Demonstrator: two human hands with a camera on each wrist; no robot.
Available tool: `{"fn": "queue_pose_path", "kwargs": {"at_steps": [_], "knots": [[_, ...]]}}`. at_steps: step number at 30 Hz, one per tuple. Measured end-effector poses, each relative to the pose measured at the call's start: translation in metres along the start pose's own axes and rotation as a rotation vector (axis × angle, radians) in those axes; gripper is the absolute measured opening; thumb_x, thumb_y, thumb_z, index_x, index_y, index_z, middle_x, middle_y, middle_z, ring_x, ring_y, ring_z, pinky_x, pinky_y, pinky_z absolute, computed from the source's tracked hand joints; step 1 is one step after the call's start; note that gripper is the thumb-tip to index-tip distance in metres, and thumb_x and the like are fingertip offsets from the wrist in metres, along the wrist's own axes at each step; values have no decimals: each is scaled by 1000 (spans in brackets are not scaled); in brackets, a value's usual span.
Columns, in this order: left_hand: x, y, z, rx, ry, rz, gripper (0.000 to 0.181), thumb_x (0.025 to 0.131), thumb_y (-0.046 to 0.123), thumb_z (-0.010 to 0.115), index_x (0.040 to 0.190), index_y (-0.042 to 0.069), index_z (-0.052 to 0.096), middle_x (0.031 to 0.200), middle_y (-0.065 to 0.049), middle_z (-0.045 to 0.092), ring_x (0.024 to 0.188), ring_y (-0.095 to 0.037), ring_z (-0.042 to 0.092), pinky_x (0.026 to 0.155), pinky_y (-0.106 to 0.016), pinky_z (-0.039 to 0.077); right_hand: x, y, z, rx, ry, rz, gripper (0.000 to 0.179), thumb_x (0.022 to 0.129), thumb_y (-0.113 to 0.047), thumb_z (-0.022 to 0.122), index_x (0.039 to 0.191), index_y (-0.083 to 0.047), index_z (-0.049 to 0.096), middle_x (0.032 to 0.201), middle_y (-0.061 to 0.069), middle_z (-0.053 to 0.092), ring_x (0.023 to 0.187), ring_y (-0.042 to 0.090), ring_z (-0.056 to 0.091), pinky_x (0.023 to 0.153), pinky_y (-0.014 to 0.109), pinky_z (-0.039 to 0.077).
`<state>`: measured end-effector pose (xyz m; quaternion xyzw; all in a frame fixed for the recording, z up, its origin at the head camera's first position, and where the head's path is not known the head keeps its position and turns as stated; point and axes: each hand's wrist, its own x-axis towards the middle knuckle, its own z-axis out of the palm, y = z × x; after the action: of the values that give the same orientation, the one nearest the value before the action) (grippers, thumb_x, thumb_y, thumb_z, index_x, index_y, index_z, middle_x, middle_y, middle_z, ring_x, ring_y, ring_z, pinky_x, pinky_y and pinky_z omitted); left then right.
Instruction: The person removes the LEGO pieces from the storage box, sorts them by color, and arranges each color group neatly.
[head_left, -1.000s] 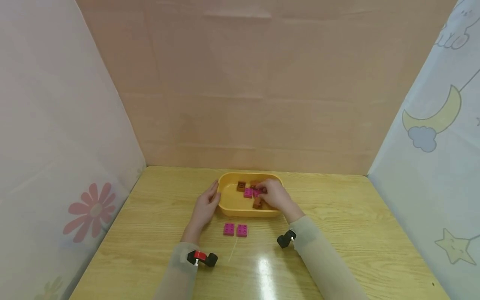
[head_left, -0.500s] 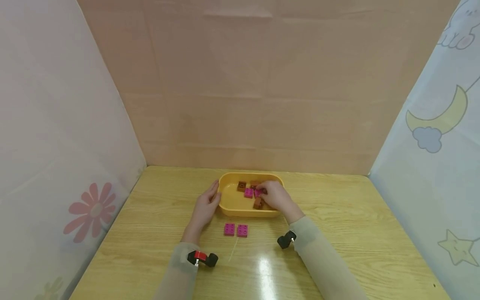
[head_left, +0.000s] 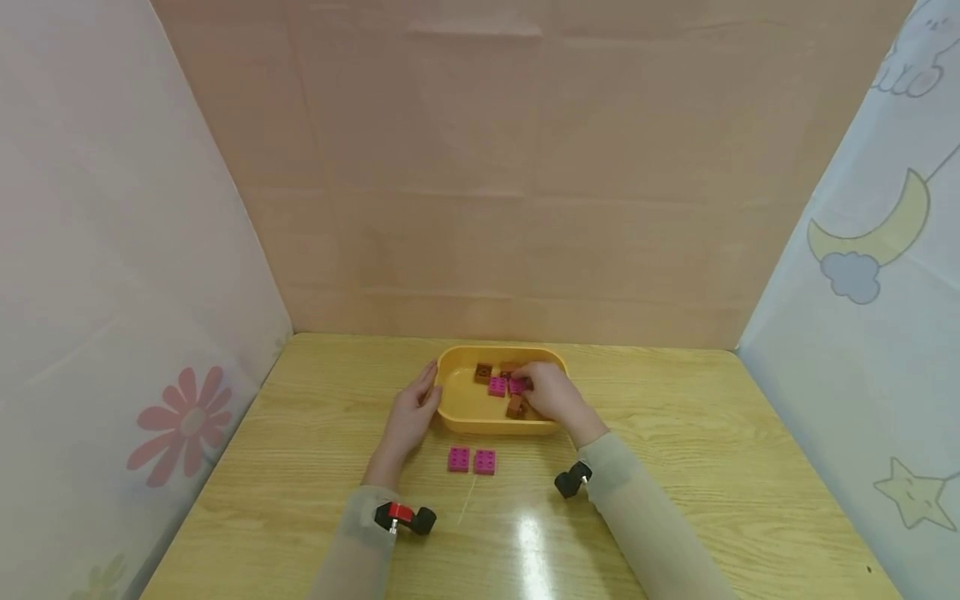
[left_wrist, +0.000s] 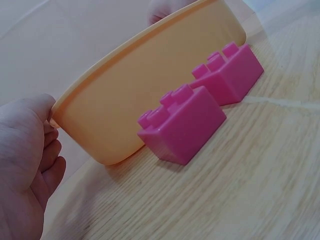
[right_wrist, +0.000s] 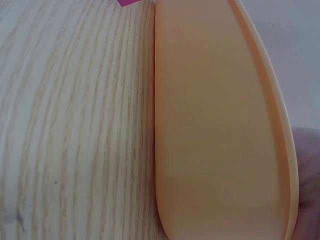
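A yellow plastic tray (head_left: 465,427) stands at the back of the table. My left hand (head_left: 408,417) holds its left end, the thumb at the rim and the fingers along the outside; the left wrist view shows this hand (left_wrist: 25,165) beside the tray wall. My right hand (head_left: 551,390) reaches over the right side into the tray, fingertips pinching a pink building brick (head_left: 517,386). Beside that lies another pink brick (head_left: 497,387), with brown bricks (head_left: 483,373) around them. The right wrist view shows mainly the tray's outer wall (right_wrist: 215,120); the held brick is hidden there.
Two pink studded bricks, one on the left (head_left: 459,459) and one on the right (head_left: 484,462), stand side by side on the wooden table (head_left: 300,467) in front of the tray. A brown backdrop (head_left: 480,208) rises behind the table, with patterned white sheets at both sides.
The hands and tray stay almost where they were. The right fingers shift only slightly at the pink brick, and the head view sways a little.
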<state>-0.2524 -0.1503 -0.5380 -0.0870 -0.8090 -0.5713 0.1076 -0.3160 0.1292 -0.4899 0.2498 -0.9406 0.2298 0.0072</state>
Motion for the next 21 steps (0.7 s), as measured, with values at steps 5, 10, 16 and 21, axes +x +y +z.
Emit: {"fn": "queue_pose_path", "kwargs": {"at_steps": [5, 10, 16, 21], "knots": [[0, 0, 0, -3, 1, -16, 49, 112, 12, 57, 158, -2, 44, 168, -10, 40, 157, -28, 34, 130, -44, 27, 0, 0, -1, 0, -1, -20, 30, 92, 8, 73, 119, -1, 80, 117, 11, 78, 107, 27, 72, 95, 46, 62], [0, 0, 1, -6, 1, -18, 49, 112, 12, 57, 158, -2, 44, 168, -11, 40, 157, -28, 35, 129, -44, 28, 0, 0, -1, 1, 0, -21, 29, 91, 8, 75, 118, -2, 80, 116, 11, 77, 104, 26, 72, 93, 45, 62], [1, 0, 2, -8, -4, -13, 50, 112, 12, 58, 158, -1, 45, 168, -15, 40, 157, -27, 35, 130, -44, 28, -1, 3, -2, 38, 15, -8, 31, 91, 6, 77, 121, -2, 79, 117, 12, 76, 103, 25, 70, 91, 45, 62], [3, 1, 2, -5, -3, -12, 50, 112, 13, 58, 158, -1, 45, 168, -16, 40, 157, -27, 35, 130, -44, 27, -3, 6, -6, 74, 55, -23, 36, 91, 3, 77, 127, -5, 78, 120, 11, 76, 108, 27, 69, 96, 47, 60]]}}
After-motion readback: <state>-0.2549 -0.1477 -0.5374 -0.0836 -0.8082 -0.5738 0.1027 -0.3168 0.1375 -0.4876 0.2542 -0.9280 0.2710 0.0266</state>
